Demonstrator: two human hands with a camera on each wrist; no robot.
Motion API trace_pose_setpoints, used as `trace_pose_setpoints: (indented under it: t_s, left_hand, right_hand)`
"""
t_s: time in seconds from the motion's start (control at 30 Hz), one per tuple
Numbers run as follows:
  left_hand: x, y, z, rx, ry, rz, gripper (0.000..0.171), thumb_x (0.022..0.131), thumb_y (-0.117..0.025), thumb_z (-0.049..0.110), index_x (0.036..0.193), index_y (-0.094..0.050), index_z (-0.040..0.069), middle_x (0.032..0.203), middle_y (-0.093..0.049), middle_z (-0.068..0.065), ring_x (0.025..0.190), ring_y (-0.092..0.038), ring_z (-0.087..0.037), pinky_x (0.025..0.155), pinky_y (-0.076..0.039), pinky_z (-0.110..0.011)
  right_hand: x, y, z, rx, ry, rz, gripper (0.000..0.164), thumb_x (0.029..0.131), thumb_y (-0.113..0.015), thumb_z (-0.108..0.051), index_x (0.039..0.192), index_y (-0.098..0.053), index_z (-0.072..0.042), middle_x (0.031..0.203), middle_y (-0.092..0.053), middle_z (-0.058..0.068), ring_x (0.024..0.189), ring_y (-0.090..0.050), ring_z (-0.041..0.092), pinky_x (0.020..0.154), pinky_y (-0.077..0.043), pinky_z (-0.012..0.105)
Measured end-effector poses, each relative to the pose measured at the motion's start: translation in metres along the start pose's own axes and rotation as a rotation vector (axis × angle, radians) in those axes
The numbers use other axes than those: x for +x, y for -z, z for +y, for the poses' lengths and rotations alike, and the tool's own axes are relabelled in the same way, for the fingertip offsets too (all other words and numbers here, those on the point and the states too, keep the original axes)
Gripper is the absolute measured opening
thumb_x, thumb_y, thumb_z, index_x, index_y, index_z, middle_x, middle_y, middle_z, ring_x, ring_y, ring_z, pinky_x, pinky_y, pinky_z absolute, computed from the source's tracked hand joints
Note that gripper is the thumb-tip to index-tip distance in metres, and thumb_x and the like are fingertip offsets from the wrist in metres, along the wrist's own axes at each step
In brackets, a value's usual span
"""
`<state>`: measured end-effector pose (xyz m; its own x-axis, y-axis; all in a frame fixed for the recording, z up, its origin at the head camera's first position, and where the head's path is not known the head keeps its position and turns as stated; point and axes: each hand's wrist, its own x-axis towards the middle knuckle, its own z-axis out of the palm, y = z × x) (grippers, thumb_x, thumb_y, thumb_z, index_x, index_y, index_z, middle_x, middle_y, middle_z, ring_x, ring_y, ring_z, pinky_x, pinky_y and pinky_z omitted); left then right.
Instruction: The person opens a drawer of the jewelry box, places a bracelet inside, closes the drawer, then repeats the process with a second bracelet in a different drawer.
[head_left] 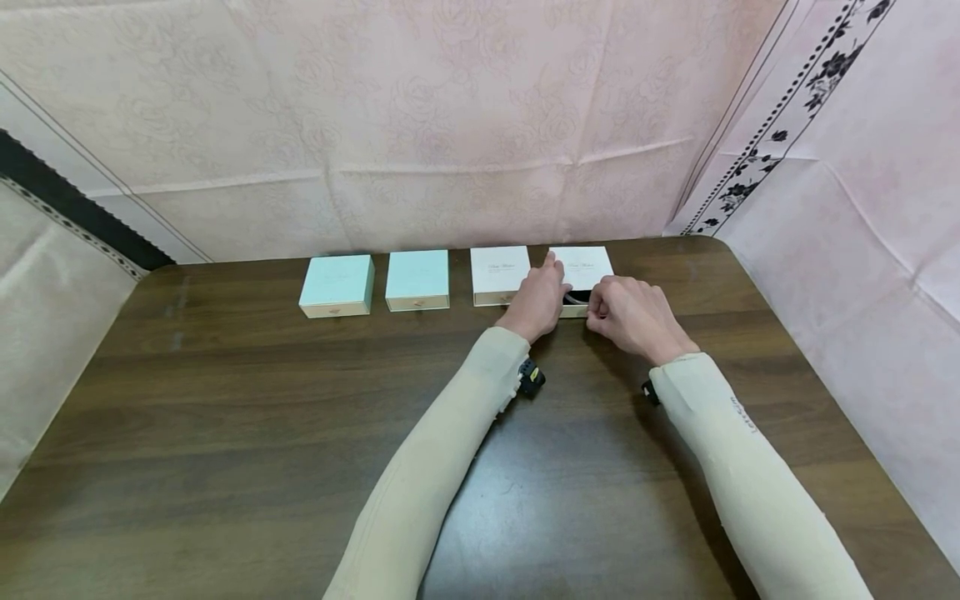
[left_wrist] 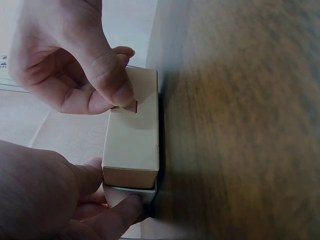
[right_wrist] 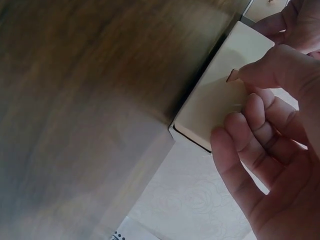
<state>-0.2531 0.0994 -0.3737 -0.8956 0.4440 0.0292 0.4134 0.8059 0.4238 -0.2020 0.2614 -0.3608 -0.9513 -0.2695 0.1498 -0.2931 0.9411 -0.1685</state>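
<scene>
At the right end of a row stands a white drawer box (head_left: 581, 265) with small print on its lid. Its cream drawer (left_wrist: 136, 142) is pulled partway out, and a dark inside with a thin shiny item shows in the gap in the head view. My left hand (head_left: 536, 302) holds the outer sleeve at its left side, the thumb low on the side wall in the left wrist view. My right hand (head_left: 636, 317) pinches the small brown pull tab (right_wrist: 232, 75) on the drawer's front between thumb and finger.
Left of this box stand a second white box (head_left: 500, 268) and two mint-green boxes, one at the far left (head_left: 337, 280) and one beside it (head_left: 417, 274). All stand along the back of the brown wooden table (head_left: 247, 450). Pale patterned cloth (head_left: 450, 125) hangs behind.
</scene>
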Motion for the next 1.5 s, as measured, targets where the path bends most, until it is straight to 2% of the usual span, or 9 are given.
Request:
trace_pose_setpoints:
  t_s: [0.6,1.03,1.5]
  left_hand:
    - [-0.001,0.000,0.000,-0.004,0.010,-0.008,0.038,0.110,-0.043,0.025,0.140,-0.052,0.003,0.168,-0.027,-0.018,0.125,-0.062,-0.036,0.101,-0.054,-0.038]
    - [0.000,0.000,0.000,-0.003,0.010,-0.004,0.035,0.110,-0.045,0.024,0.137,-0.054,0.003,0.167,-0.029,-0.018,0.119,-0.065,-0.036,0.096,-0.057,-0.036]
    - [0.000,0.000,0.000,0.001,0.012,-0.013,0.041,0.110,-0.044,0.025,0.143,-0.050,0.002,0.167,-0.028,-0.018,0.122,-0.063,-0.037,0.099,-0.056,-0.037]
  right_hand:
    - [0.004,-0.001,0.001,0.016,0.023,0.019,0.007,0.080,-0.067,-0.007,0.077,-0.069,-0.013,0.077,-0.064,0.000,0.072,-0.062,0.021,0.066,-0.052,0.043]
    - [0.007,-0.004,0.002,0.031,0.023,0.049,0.006,0.082,-0.068,-0.007,0.079,-0.069,-0.012,0.079,-0.064,0.002,0.073,-0.061,0.022,0.067,-0.051,0.043]
    - [0.010,-0.008,0.003,0.054,-0.001,0.082,0.005,0.082,-0.068,-0.007,0.078,-0.069,-0.011,0.079,-0.063,0.004,0.072,-0.061,0.022,0.066,-0.051,0.044]
